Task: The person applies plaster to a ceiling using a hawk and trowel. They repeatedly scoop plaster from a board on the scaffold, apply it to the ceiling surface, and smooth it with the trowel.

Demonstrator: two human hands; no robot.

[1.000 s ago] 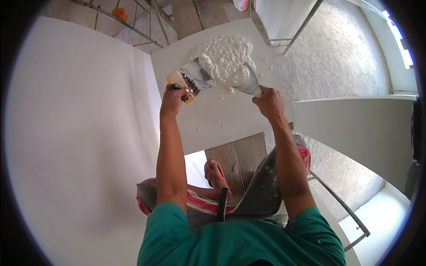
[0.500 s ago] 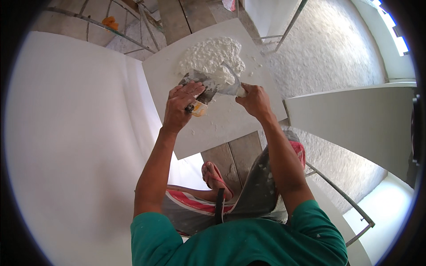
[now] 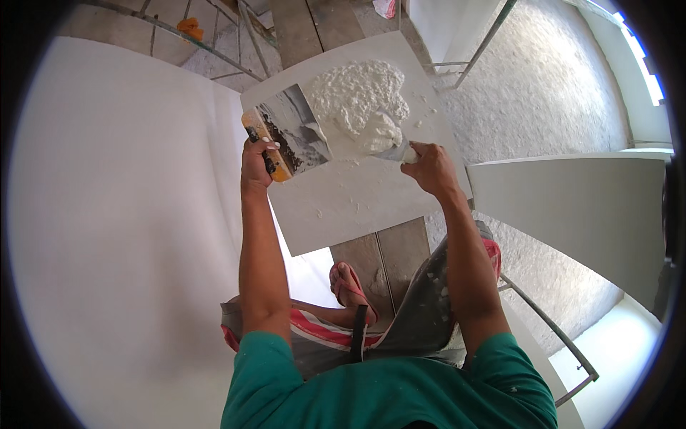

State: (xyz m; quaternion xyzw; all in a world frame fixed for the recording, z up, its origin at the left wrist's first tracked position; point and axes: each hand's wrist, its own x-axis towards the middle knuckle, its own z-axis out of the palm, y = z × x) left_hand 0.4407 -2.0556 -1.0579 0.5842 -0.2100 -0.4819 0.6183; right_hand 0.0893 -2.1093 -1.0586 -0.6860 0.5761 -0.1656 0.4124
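My left hand (image 3: 256,164) is closed round the yellow-orange handle of a wide taping knife (image 3: 296,118). Its broad metal blade, streaked with white plaster, faces up and points right over the board. In my right hand (image 3: 434,170) is a smaller putty knife (image 3: 394,152), gripped by its handle. A lump of plaster covers the tip of that blade, at the near edge of a lumpy white plaster heap (image 3: 354,89). The heap lies on a flat white board (image 3: 343,207), with smears and crumbs around it.
Wooden planks (image 3: 364,264) run beneath the board, where my sandalled foot (image 3: 350,289) rests. A smooth white wall (image 3: 128,200) rises at left. Metal frame bars (image 3: 547,322) stand at right, others at the far left near an orange cloth (image 3: 190,28). Rough floor (image 3: 543,86) lies lower at right.
My left hand has drawn the taping knife left, away from the putty knife, and turned it so its blade shows. The putty knife now sits against the heap with plaster on it.
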